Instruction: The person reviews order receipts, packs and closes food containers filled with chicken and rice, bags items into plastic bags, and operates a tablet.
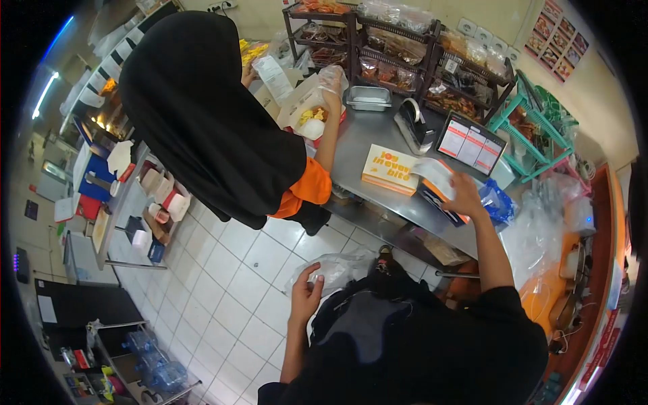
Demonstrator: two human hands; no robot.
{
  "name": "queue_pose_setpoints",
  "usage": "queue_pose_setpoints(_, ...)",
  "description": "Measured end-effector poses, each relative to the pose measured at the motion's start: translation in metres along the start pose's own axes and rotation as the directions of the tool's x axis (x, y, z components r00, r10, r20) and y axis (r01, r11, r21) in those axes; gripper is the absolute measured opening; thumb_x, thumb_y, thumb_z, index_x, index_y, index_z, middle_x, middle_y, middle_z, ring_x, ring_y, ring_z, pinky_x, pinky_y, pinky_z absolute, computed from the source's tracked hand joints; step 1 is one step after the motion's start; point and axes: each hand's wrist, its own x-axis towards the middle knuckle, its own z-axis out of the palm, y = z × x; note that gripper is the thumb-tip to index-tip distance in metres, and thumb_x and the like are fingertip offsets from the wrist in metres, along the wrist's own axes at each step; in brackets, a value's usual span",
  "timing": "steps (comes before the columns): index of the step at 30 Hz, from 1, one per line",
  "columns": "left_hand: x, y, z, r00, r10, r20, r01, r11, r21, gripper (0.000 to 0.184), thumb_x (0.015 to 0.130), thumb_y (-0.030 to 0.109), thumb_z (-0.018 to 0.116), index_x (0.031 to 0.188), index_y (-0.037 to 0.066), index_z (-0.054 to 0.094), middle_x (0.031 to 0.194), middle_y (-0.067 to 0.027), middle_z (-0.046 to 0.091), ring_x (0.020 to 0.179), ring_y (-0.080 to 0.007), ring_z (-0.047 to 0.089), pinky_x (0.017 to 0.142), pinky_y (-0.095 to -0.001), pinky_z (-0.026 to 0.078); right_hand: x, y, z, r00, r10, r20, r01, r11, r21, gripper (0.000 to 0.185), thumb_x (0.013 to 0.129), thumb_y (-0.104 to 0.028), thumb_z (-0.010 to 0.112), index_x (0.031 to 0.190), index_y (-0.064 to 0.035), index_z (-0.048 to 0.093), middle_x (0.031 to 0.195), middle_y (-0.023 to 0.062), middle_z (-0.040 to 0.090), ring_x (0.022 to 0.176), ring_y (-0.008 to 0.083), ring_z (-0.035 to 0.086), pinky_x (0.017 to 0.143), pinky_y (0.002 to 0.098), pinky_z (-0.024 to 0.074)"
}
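Observation:
My left hand is low in front of my body, fingers curled at a clear plastic bag that hangs open above the floor. On the metal counter my right hand grips a white paper slip. That slip lies over a dark box with orange edges, partly hidden by the hand. Just left of it sits a closed yellow-and-white food box with orange lettering. A tape dispenser and a small display of printed cards stand behind.
At my left a co-worker in a black head covering leans over an open food box, a plastic-covered hand above it. Racks of packed bags line the wall. A blue plastic bag and clear bags lie right.

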Motion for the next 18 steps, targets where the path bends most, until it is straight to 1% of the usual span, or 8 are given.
queue_pose_setpoints(2,-0.004,0.010,-0.002,0.998,-0.054,0.021,0.052,0.994,0.097,0.043,0.099,0.025,0.060,0.137,0.005,0.051,0.113,-0.0171,0.067,0.058,-0.0105,0.056,0.055,-0.0278,0.046,-0.014,0.027,0.003,0.987,0.161,0.002,-0.162,0.987,0.010,0.071,0.049,-0.034,0.088,0.108,-0.0098,0.055,0.122,0.0176,0.051,0.121,0.0402,0.045,0.098,0.0509,0.0406)
queue_pose_setpoints(5,0.000,0.008,-0.006,0.997,-0.006,0.077,-0.010,0.979,0.204,0.054,0.101,0.032,0.056,0.144,0.003,0.042,0.127,-0.0248,0.059,0.072,-0.0184,0.062,0.068,-0.0315,0.052,-0.001,0.037,0.032,0.992,0.062,-0.110,-0.088,0.965,-0.246,0.078,0.051,-0.035,0.090,0.116,-0.0094,0.057,0.132,0.0211,0.049,0.128,0.0413,0.042,0.107,0.0509,0.0360)
queue_pose_setpoints(6,0.005,-0.016,-0.009,0.992,0.044,0.121,-0.077,0.956,0.281,0.057,0.102,0.034,0.054,0.146,0.002,0.039,0.133,-0.0266,0.054,0.078,-0.0210,0.064,0.073,-0.0326,0.053,0.015,0.022,0.043,0.992,0.051,-0.116,-0.069,0.985,-0.159,0.084,0.051,-0.037,0.093,0.122,-0.0086,0.058,0.143,0.0263,0.041,0.135,0.0448,0.035,0.113,0.0516,0.0301)
queue_pose_setpoints(8,0.007,-0.013,-0.019,0.977,-0.033,0.213,-0.040,0.943,0.331,0.065,0.103,0.038,0.050,0.151,-0.001,0.030,0.152,-0.0286,0.034,0.107,-0.0300,0.062,0.086,-0.0340,0.054,0.070,-0.012,0.072,0.974,-0.225,-0.031,0.224,0.974,-0.028,0.101,0.053,-0.042,0.091,0.139,-0.0106,0.049,0.151,0.0315,0.029,0.138,0.0506,0.028,0.117,0.0522,0.0257)
queue_pose_setpoints(10,0.005,0.034,-0.022,0.962,-0.147,0.231,0.087,0.964,0.250,0.065,0.103,0.037,0.049,0.152,0.000,0.027,0.152,-0.0275,0.034,0.111,-0.0299,0.061,0.086,-0.0343,0.055,0.088,-0.078,0.070,0.956,-0.286,-0.070,0.290,0.955,0.060,0.103,0.057,-0.044,0.088,0.146,-0.0186,0.044,0.151,0.0308,0.030,0.139,0.0491,0.029,0.115,0.0563,0.0255)
queue_pose_setpoints(11,0.007,0.049,-0.022,0.951,-0.203,0.234,0.156,0.966,0.205,0.066,0.104,0.037,0.049,0.153,0.000,0.026,0.153,-0.0270,0.034,0.113,-0.0298,0.060,0.086,-0.0344,0.055,0.103,-0.090,0.082,0.931,-0.362,-0.052,0.352,0.926,-0.134,0.110,0.058,-0.047,0.087,0.152,-0.0250,0.035,0.149,0.0305,0.032,0.136,0.0497,0.032,0.114,0.0571,0.0264)
queue_pose_setpoints(15,0.019,0.059,-0.035,0.971,0.056,0.234,-0.099,0.980,0.175,0.074,0.104,0.048,0.042,0.156,0.001,0.019,0.157,-0.0215,0.032,0.076,-0.0215,0.067,0.081,-0.0347,0.054,0.118,-0.120,0.070,0.948,-0.295,0.118,0.302,0.952,-0.042,0.110,0.060,-0.044,0.085,0.154,-0.0318,0.031,0.143,0.0293,0.038,0.134,0.0476,0.035,0.112,0.0553,0.0292)
queue_pose_setpoints(18,0.038,0.078,-0.051,0.977,0.123,0.174,-0.131,0.991,0.032,0.084,0.099,0.063,0.037,0.156,0.003,0.021,0.154,-0.0205,0.038,0.068,-0.0200,0.066,0.076,-0.0322,0.054,0.068,-0.156,0.037,0.860,-0.497,0.113,0.491,0.868,0.079,0.109,0.061,-0.035,0.085,0.156,-0.0273,0.031,0.141,0.0275,0.040,0.131,0.0436,0.039,0.113,0.0529,0.0279)
